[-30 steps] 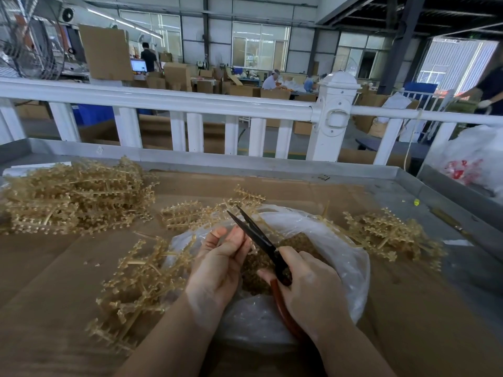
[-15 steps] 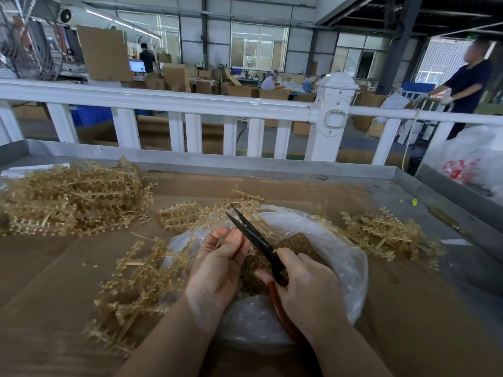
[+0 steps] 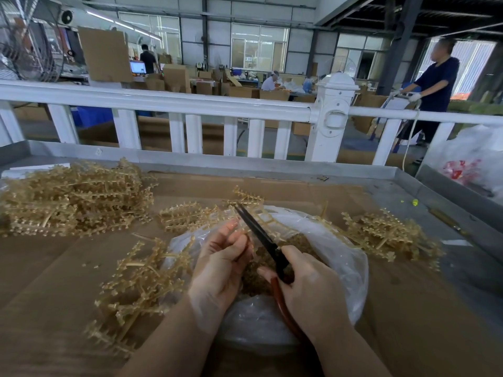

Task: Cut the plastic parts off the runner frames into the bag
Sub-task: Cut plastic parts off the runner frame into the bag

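My right hand (image 3: pixel 307 289) grips black scissors (image 3: pixel 258 235) with red handles; the blades point up and away over a clear plastic bag (image 3: pixel 340 268) holding a heap of small tan cut parts (image 3: pixel 255 278). My left hand (image 3: pixel 220 265) pinches a thin tan runner frame (image 3: pixel 266 220) that lies across the bag's far rim, just left of the blades. The blades look nearly closed against the frame. The part of the frame under my fingers is hidden.
Tan runner frames lie in a big pile (image 3: pixel 70 200) at far left, a heap (image 3: pixel 136 284) beside my left wrist, a bunch (image 3: pixel 187 217) beyond the bag and another (image 3: pixel 386 235) at right. Cardboard (image 3: pixel 408 322) covers the metal tray. A white railing (image 3: pixel 190 104) runs behind.
The scissors and both hands stay over the bag with only slight shifts. A person in dark clothes behind the railing has walked further into view at right.
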